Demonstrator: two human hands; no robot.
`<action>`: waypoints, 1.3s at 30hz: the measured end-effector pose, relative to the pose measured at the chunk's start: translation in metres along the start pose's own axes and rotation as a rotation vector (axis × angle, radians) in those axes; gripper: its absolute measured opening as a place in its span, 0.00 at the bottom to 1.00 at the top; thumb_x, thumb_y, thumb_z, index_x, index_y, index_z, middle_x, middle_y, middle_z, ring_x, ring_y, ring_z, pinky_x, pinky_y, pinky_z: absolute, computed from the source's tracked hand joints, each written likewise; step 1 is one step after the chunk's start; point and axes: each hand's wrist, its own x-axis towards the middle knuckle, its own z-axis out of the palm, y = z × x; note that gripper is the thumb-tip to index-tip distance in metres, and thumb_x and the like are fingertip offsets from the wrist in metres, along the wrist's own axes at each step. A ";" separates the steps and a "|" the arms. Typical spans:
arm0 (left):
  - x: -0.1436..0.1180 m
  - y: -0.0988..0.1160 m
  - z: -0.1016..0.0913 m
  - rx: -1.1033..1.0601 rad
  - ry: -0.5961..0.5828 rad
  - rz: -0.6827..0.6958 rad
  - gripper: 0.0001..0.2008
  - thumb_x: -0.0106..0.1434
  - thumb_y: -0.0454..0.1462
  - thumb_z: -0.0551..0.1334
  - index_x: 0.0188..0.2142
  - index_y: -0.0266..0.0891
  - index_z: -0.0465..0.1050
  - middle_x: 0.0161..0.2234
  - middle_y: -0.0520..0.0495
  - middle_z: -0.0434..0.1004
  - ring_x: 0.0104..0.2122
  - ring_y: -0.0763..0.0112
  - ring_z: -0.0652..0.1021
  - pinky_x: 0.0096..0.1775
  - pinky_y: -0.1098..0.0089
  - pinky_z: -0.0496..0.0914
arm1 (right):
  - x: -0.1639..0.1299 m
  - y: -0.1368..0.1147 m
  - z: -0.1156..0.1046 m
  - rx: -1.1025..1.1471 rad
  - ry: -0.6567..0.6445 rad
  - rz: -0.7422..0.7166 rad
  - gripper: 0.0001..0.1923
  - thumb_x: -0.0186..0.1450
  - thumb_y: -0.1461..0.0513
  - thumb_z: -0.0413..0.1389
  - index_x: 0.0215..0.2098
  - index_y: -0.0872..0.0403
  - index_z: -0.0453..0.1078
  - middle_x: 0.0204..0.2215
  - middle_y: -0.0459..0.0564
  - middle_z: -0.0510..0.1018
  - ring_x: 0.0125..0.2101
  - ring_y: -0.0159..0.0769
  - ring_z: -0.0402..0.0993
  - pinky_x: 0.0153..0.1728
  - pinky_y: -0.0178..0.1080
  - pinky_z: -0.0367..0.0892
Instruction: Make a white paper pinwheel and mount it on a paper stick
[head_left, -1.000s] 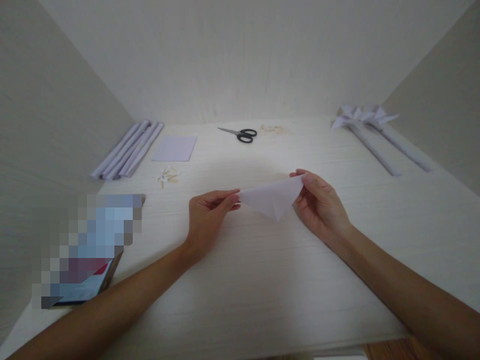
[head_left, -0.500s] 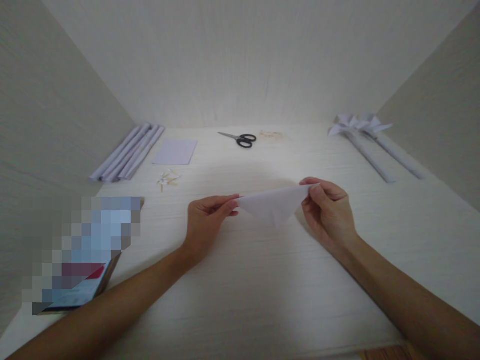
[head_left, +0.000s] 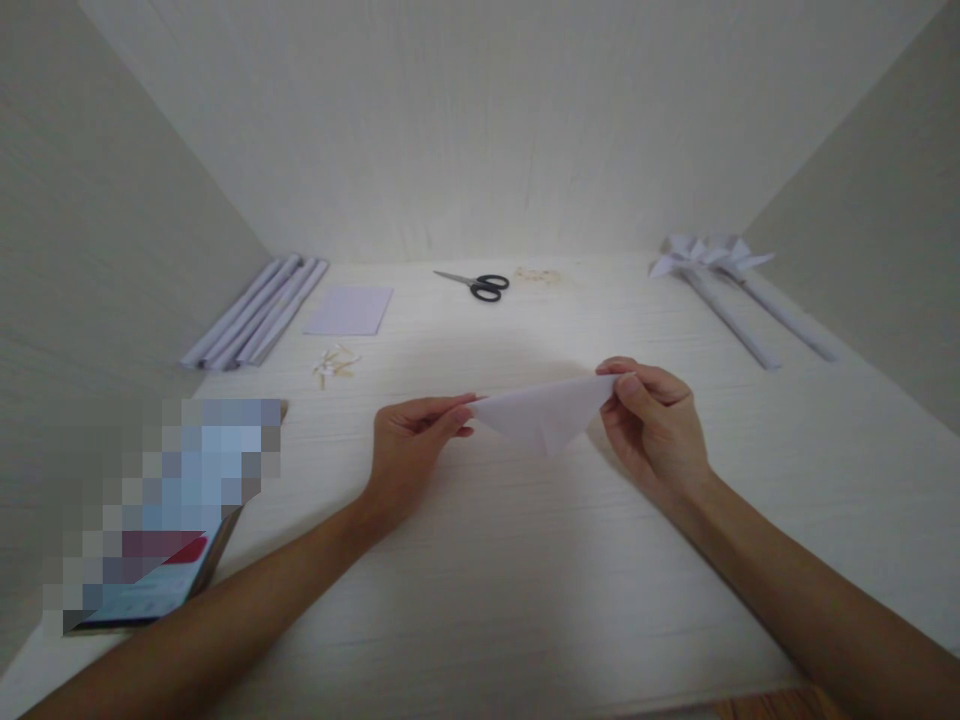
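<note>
My left hand (head_left: pixel 409 445) pinches the left corner of a folded white paper triangle (head_left: pixel 541 415) between thumb and fingertips, and my right hand (head_left: pixel 654 425) pinches its right corner the same way, thumb on the near side and fingers curled over the top edge. The paper hangs stretched between the two hands, its long edge uppermost and its point hanging down toward the table (head_left: pixel 525 580), just above the pale wood-grain surface near the middle of it; whether the tip touches the top I cannot tell. Both my forearms run back toward me across the near part of the table. Off to my left, near the table's front edge, lies a flat, pixelated blue and red thing (head_left: pixel 161 510) whose details I cannot make out. Farther back on the left sits a small scatter of pale bits (head_left: pixel 334 364), then a flat lilac sheet (head_left: pixel 349 310), and beside it, against the left wall, a row of rolled paper tubes (head_left: pixel 255 312). At the back, near the middle, lie black-handled scissors (head_left: pixel 475 284). Far right at the back lie two paper pinwheels (head_left: pixel 709 255) on long rolled sticks, well apart from my hands.
</note>
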 end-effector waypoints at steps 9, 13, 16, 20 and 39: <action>0.000 0.001 0.000 0.017 0.004 -0.010 0.09 0.45 0.40 0.65 0.27 0.39 0.77 0.29 0.47 0.79 0.24 0.73 0.76 0.28 0.72 0.74 | 0.001 0.001 -0.001 -0.027 -0.017 -0.019 0.03 0.45 0.62 0.64 0.20 0.48 0.74 0.25 0.43 0.76 0.26 0.25 0.70 0.28 0.29 0.67; 0.000 0.000 0.000 -0.003 0.000 -0.019 0.09 0.45 0.40 0.65 0.27 0.39 0.77 0.29 0.47 0.79 0.25 0.72 0.76 0.29 0.71 0.74 | 0.001 0.001 0.000 -0.010 -0.023 -0.023 0.03 0.45 0.62 0.64 0.19 0.48 0.74 0.24 0.42 0.76 0.25 0.24 0.69 0.27 0.29 0.67; 0.001 -0.001 0.000 -0.006 -0.002 -0.005 0.09 0.45 0.40 0.65 0.27 0.39 0.77 0.28 0.48 0.79 0.25 0.73 0.76 0.29 0.72 0.74 | 0.001 0.001 0.001 -0.012 -0.014 -0.021 0.04 0.45 0.62 0.64 0.19 0.48 0.74 0.24 0.42 0.76 0.25 0.25 0.68 0.27 0.30 0.67; 0.001 -0.002 -0.001 0.005 0.000 -0.006 0.09 0.45 0.40 0.65 0.26 0.39 0.77 0.28 0.47 0.78 0.25 0.73 0.76 0.29 0.72 0.74 | 0.000 0.001 0.001 -0.021 -0.011 -0.006 0.04 0.44 0.61 0.64 0.19 0.48 0.74 0.24 0.42 0.75 0.24 0.25 0.68 0.25 0.30 0.66; 0.000 -0.002 0.000 0.052 -0.075 0.123 0.05 0.50 0.38 0.62 0.27 0.42 0.76 0.31 0.50 0.78 0.31 0.73 0.75 0.34 0.73 0.70 | 0.003 0.003 0.000 0.059 -0.030 0.131 0.08 0.46 0.61 0.63 0.16 0.52 0.68 0.22 0.41 0.70 0.23 0.25 0.64 0.27 0.32 0.63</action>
